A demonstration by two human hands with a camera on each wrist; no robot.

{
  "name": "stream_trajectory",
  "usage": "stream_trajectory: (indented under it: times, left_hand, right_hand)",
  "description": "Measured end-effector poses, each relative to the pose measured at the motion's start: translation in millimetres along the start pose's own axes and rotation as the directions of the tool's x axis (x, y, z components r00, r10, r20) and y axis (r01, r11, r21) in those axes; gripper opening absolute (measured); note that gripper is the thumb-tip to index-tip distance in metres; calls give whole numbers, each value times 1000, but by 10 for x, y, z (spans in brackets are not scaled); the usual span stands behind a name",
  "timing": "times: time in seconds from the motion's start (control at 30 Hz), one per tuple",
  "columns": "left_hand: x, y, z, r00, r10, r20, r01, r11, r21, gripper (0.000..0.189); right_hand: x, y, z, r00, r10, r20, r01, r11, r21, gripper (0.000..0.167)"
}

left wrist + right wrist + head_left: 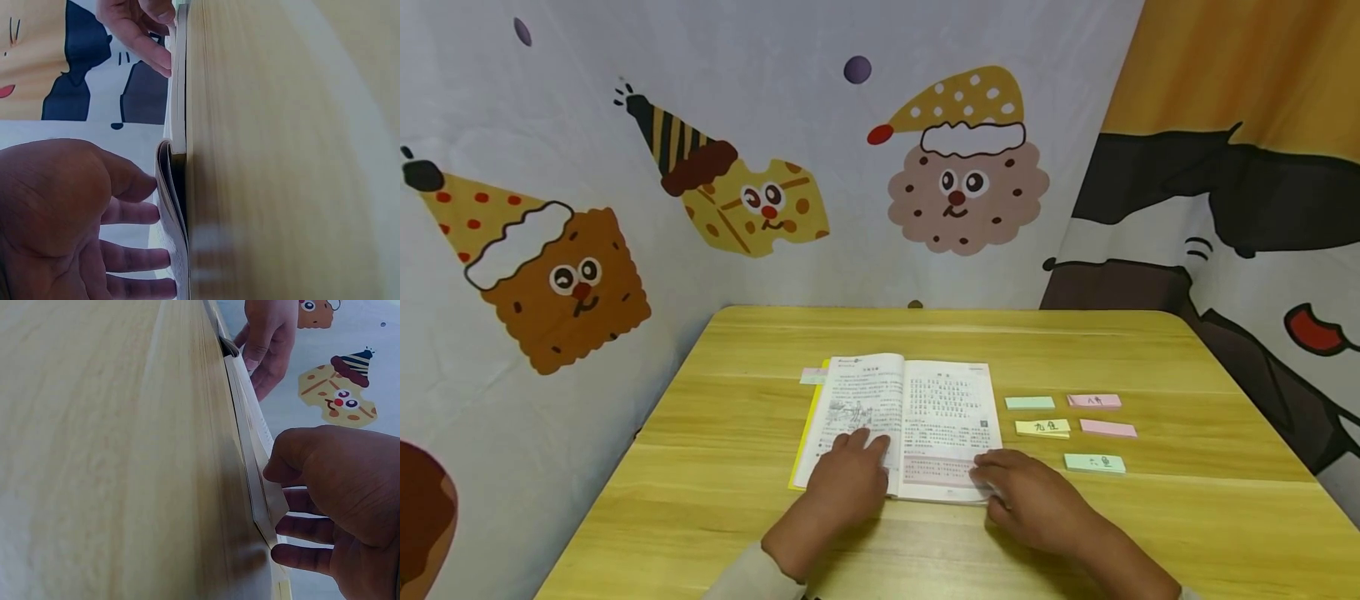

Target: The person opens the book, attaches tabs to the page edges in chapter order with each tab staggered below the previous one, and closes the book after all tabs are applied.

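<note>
While the left hand (848, 479) reaches forward from a pale sleeve (756, 575), its fingers are spread, nearly straight and angled down, with the tips resting on the lower part of the left page (868, 383). The left wrist view shows gaps between these fingers, the palm raised off the paper and the thumb touching the page close to the fold. The right hand (1037, 504) comes in from the lower right, its forearm slanting across the bench (715, 467). Its thumb and fingers pinch the lower outer corner of the right page (947, 408); in the right wrist view that corner bends up, clear of the pages beneath, with the thumb on one side and the fingers on the other.

The book (936, 497) lies open and flat on the bench between the two hands, the left hand over its lower left part, the right hand at its lower right corner. Most of both pages extends beyond the fingertips, away from the person. Well within reach of the right hand, paper strips in green (1029, 403), pink (1108, 430) and yellow (1042, 428) lie to the right of the book.
</note>
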State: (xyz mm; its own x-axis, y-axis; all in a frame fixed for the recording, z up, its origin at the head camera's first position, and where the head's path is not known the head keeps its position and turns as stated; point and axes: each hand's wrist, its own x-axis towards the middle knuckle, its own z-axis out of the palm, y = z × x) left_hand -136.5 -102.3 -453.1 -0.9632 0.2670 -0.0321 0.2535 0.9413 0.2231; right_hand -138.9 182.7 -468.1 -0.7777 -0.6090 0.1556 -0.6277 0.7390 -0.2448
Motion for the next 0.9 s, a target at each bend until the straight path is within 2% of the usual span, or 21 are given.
stream_trajectory:
  times: [0.2, 0.33, 0.6, 0.7, 0.9]
  left_hand:
    - [-3, 8, 1, 1000, -6, 21, 7, 999, -39, 55]
    - [-6, 8, 9, 1000, 10, 17, -9, 999, -31, 58]
    - [8, 25, 3, 999, 5, 47, -4, 1000, -15, 73]
    - [10, 30, 9, 999, 8, 51, -7, 1000, -12, 78]
    - [19, 31, 26, 999, 11, 47, -11, 1000, 0, 85]
  right_hand:
    - [-7, 12, 8, 1000, -4, -7, 4, 1000, -8, 32]
    - [-8, 12, 8, 1000, -5, -8, 4, 1000, -14, 31]
    - [8, -17, -28, 1000, -9, -9, 9, 1000, -25, 16]
    - [17, -22, -45, 1000, 1, -24, -2, 1000, -31, 13]
    - [31, -3, -52, 996, 13, -88, -17, 999, -42, 18]
